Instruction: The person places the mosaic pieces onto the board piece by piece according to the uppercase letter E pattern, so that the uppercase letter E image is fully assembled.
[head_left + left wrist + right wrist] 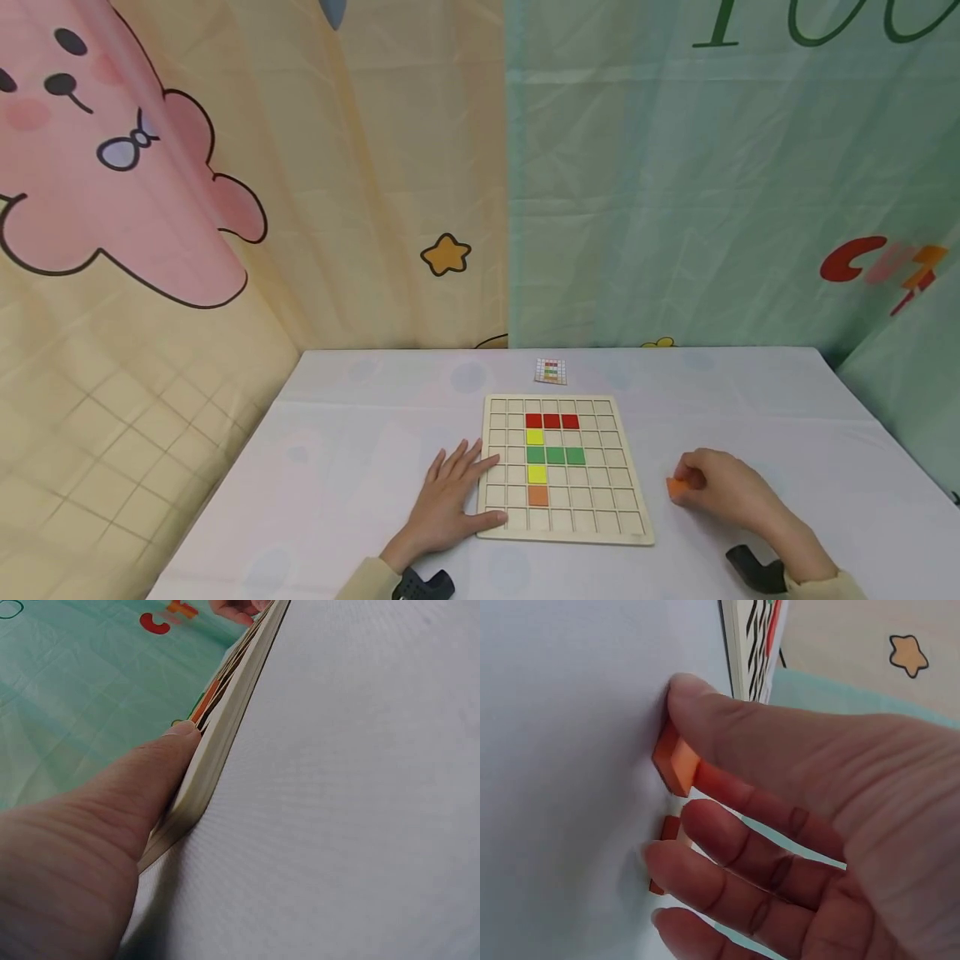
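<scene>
On the table (360, 433), to the right of the wooden grid board (600, 500) and apart from it, the right hand (723, 487) pinches a small orange square tile (677, 487) between thumb and curled fingers; the right wrist view shows this tile (676, 761) lifted on edge at the thumb tip, with a second orange tile (667, 829) lying flat on the cloth just beneath the fingers. The tile looks like thin painted wood: light, stiff, smooth-faced and a little slippery, so a pinch across two opposite edges should suit it better than pressing its faces. The left hand (450, 500) lies flat with straight fingers, gripping nothing, thumb and fingertips resting on the board's left edge. The board already carries red tiles (552, 421), yellow, green and one orange tile (537, 496) in its cells.
</scene>
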### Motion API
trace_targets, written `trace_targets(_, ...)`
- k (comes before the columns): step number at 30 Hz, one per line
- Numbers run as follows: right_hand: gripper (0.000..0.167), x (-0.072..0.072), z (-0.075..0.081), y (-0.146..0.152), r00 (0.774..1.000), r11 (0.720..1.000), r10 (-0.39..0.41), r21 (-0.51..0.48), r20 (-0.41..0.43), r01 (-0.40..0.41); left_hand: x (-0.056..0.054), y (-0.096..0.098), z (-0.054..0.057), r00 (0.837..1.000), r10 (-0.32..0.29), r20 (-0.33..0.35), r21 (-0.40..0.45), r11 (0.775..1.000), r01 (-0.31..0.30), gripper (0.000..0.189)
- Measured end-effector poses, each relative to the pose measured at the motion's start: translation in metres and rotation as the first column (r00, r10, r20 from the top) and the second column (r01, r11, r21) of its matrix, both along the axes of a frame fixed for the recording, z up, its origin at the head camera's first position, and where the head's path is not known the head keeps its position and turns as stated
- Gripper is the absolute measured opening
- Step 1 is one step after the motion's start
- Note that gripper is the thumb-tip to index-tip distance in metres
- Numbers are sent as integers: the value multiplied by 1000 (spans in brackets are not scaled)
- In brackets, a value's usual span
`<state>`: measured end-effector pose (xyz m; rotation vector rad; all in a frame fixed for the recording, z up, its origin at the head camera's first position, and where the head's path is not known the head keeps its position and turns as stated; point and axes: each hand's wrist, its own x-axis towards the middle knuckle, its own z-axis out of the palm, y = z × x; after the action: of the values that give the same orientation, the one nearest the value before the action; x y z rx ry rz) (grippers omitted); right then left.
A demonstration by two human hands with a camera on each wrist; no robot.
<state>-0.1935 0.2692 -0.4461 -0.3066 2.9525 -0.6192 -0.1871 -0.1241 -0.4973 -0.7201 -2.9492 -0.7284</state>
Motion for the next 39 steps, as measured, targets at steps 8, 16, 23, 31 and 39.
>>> trace_targets(8, 32, 2, -5, -1, 995, 994, 67, -83, -68, -73, 0, 1, 0, 1000, -7, -2, -2, 1000, 7, 80)
trace_targets(16, 28, 5, -9, -9, 993, 981, 79, -170, -88, -93, 0, 1, 1, 1000, -8, 0, 0, 1000, 8, 80)
trace_targets(23, 30, 6, -10, -18, 971, 974, 59, -198, -230, -106, 1, 1, 0, 1000, -8, -1, 4, 1000, 8, 80)
trace_targets(31, 32, 6, -13, -47, 916, 954, 35, -261, -400, -151, 1, 0, 0, 1000, -1, 0, 2, 1000, 1, 80)
trace_targets(39, 21, 6, -12, -90, 956, 872, 170, -417, -237, -258, 1, 0, 1, 1000, -3, 1, 2, 1000, 3, 80)
